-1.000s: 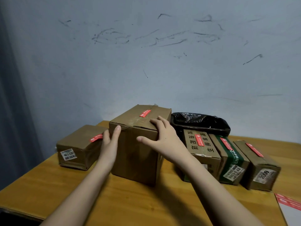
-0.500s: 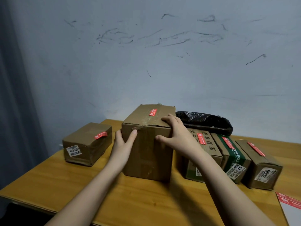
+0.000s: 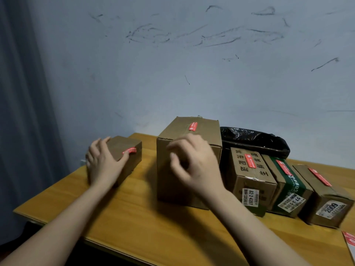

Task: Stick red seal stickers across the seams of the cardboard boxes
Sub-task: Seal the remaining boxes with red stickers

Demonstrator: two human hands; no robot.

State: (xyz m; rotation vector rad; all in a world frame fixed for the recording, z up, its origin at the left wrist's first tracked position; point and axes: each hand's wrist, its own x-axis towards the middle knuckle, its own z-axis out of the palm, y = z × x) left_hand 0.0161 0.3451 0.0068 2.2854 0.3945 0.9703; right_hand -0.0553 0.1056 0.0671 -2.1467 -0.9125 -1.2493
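so left hand (image 3: 104, 164) lies flat on the small box (image 3: 126, 150) at the table's (image 3: 134, 223) left end, fingers straight, thumb tip touching its red sticker (image 3: 129, 150). right hand (image 3: 194, 166) hovers in front of the tall box (image 3: 182, 164), blurred, fingers loosely bent, gripping nothing; tall box has a red sticker (image 3: 193, 126) across its top seam. 3 stickered boxes sit in a row to the right, black bag (image 3: 253, 139) behind them, sticker sheet (image 3: 350, 240) at the table's right edge
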